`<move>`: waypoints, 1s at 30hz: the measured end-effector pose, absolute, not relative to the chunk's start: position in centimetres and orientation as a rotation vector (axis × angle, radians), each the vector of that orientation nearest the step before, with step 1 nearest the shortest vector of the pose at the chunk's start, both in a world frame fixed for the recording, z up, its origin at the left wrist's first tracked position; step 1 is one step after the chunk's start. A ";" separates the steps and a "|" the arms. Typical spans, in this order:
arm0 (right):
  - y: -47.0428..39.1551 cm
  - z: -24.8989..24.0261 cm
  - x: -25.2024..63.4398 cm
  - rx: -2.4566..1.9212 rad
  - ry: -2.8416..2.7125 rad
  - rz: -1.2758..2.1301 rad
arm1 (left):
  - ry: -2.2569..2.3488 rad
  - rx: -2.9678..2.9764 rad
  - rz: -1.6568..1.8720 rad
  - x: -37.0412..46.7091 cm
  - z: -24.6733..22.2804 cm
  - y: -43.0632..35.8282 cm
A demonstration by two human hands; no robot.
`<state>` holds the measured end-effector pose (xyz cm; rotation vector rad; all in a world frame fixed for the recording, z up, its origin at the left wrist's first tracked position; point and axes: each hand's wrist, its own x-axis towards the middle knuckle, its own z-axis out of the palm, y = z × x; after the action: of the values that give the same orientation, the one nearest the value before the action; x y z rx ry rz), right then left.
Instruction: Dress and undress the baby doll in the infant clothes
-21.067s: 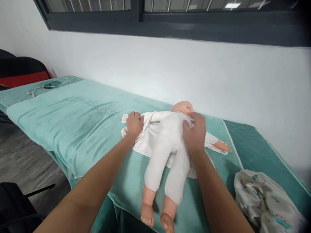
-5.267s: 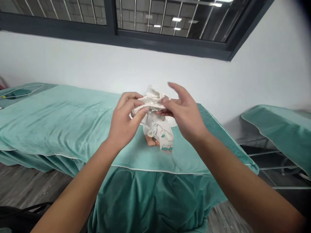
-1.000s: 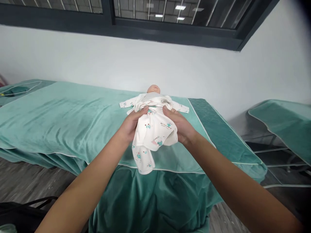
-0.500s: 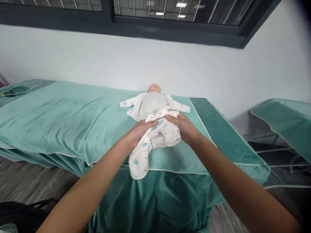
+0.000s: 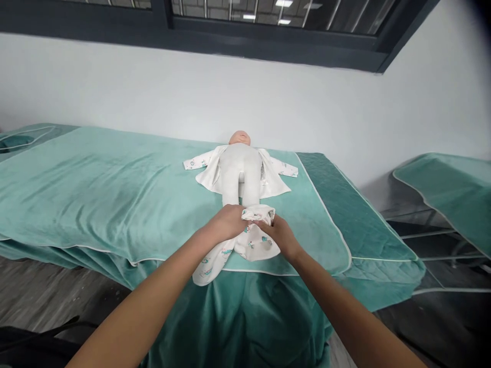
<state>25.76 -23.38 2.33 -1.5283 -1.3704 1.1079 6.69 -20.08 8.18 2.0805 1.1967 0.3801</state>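
Note:
A baby doll (image 5: 241, 161) in a pale body lies on its back, feet toward me, in an open white printed jacket (image 5: 280, 186). Its legs point down to my hands, and the feet are hidden. My right hand (image 5: 283, 236) grips the bunched waistband of white baby trousers (image 5: 258, 245) with a green and red print. At the doll's foot on the left, my left hand (image 5: 228, 222) is closed on the trousers' other side; whether it also holds the foot is hidden. One trouser leg hangs toward the bed's front edge.
A light green sheet (image 5: 115, 189) covers the bed, over a darker quilted mattress cover (image 5: 364, 225). Behind stands a white wall (image 5: 192, 92) below a dark window frame (image 5: 268, 43). Another green-covered surface (image 5: 452, 189) is at the right. A black bag (image 5: 34, 342) lies at lower left.
Both hands have brought the trousers down from the doll's belly to its feet, toward me. The doll's legs now show, and the waistband is bunched up.

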 end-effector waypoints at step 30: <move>-23.6 0.9 27.2 -1.089 -0.920 1.540 | 0.826 1.506 0.568 7.7 7.7 -18.5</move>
<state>27.16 -23.58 0.93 -1.0894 -0.9200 1.5402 7.70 -18.49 7.67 1.5058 0.8255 0.5684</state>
